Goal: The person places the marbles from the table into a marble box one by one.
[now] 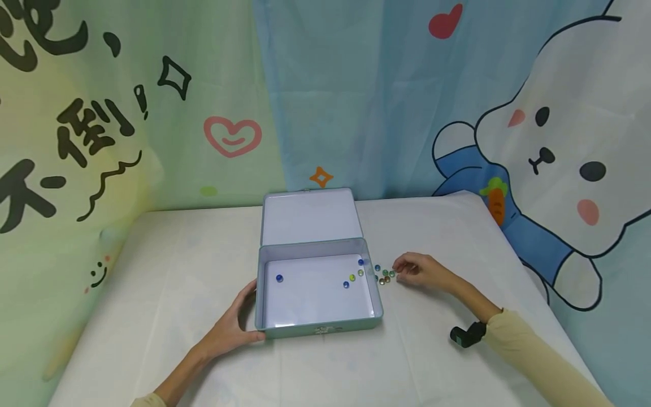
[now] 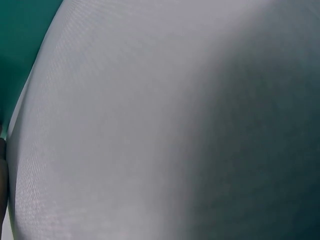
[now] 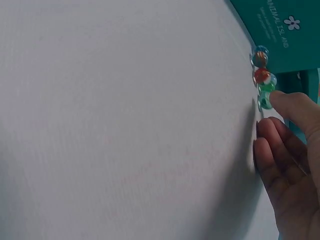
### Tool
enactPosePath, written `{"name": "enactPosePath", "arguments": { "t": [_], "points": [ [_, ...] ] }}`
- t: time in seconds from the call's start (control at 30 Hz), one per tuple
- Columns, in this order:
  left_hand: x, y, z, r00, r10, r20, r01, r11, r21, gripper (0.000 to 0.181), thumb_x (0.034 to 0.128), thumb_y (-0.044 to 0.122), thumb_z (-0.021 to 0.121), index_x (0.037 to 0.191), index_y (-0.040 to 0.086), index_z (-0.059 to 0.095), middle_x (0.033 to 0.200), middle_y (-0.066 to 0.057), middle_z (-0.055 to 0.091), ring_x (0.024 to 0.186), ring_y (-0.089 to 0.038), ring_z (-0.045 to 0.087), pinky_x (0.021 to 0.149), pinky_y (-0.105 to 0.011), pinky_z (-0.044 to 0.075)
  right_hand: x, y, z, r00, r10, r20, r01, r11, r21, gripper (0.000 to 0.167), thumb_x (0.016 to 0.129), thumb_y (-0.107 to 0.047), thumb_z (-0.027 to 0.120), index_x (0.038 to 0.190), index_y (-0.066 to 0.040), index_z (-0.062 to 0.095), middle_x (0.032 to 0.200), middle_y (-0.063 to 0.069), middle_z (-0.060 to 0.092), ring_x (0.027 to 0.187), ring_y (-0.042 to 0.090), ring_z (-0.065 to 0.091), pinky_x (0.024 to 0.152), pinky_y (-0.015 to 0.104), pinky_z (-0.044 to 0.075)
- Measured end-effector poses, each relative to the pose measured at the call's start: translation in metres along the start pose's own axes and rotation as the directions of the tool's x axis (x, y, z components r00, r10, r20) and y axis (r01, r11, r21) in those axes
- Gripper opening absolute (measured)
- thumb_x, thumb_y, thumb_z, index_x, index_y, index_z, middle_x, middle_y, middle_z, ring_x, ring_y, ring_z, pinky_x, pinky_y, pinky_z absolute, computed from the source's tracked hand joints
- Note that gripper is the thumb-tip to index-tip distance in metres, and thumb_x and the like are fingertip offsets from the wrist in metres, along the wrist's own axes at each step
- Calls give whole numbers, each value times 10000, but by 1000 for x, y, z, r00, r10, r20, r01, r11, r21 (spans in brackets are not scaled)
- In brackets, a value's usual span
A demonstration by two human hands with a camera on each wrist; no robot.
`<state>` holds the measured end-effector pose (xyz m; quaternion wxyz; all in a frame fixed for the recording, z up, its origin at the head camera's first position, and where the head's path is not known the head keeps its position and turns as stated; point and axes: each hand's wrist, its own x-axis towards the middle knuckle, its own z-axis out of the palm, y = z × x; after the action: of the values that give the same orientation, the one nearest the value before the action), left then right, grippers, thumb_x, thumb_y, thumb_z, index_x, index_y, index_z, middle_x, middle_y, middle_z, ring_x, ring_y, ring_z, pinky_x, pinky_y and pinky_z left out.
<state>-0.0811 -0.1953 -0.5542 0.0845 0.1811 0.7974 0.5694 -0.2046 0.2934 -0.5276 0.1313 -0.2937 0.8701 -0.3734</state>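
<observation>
A tin box (image 1: pixel 320 327) with a pale inside lies opened on the table. My left hand (image 1: pixel 231 333) rests at its near left corner, thumb against the front and fingers along the left side. Inside are a blue marble (image 1: pixel 280 278) at the left and several blue and yellow-green marbles (image 1: pixel 352 277) at the right. Beside the box's right wall sits a cluster of loose marbles (image 1: pixel 385 273). My right hand (image 1: pixel 422 271) is at that cluster. In the right wrist view, its thumb is by a green marble (image 3: pixel 265 100), apart from the loosely bent fingers.
The box's lid (image 1: pixel 311 217) leans back behind it. A white cloth (image 1: pixel 193 254) covers the table. A black device (image 1: pixel 468 334) is at the right wrist. A printed curtain (image 1: pixel 325 102) hangs behind the table. The left wrist view shows mostly blurred cloth.
</observation>
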Motion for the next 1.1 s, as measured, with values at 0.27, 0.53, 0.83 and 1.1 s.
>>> {"name": "enactPosePath", "arguments": {
  "t": [0.27, 0.53, 0.83, 1.1],
  "points": [
    [2, -3, 0, 1000, 30, 4, -31, 999, 10, 1122, 695, 278, 872, 1555, 253, 151, 1585, -156, 267, 1388, 72, 229, 1104, -738, 87, 5, -4, 3, 1000, -11, 11, 11, 999, -31, 194, 876, -89, 697, 1064, -57, 658, 985, 51, 681, 865, 58, 574, 759, 197, 523],
    [2, -3, 0, 1000, 26, 4, -26, 999, 25, 1125, 695, 227, 869, 1556, 241, 146, 1589, -156, 255, 1413, 19, 223, 1101, -742, 83, 8, 0, 8, 1000, -24, -2, 24, 998, -59, 152, 860, -43, 683, 1006, -79, 660, 929, 17, 668, 816, 23, 547, 721, 183, 519],
    [1, -3, 0, 1000, 5, -2, -5, 1000, 14, 1133, 678, 217, 872, 1552, 274, 154, 1587, -140, 272, 1373, 121, 210, 1112, -731, 88, 7, 1, 10, 1000, -16, -4, 16, 997, -81, 148, 849, -37, 688, 988, -81, 660, 893, -2, 653, 794, 28, 540, 702, 175, 513],
    [-1, -5, 0, 1000, 27, -2, -27, 999, 30, 1122, 697, 276, 869, 1555, 264, 147, 1583, -165, 270, 1391, 80, 217, 1103, -739, 86, 7, -7, 2, 1000, 2, -21, -5, 995, -102, 152, 841, -32, 697, 986, -69, 673, 876, -10, 648, 785, 25, 534, 695, 177, 509]
  ]
}}
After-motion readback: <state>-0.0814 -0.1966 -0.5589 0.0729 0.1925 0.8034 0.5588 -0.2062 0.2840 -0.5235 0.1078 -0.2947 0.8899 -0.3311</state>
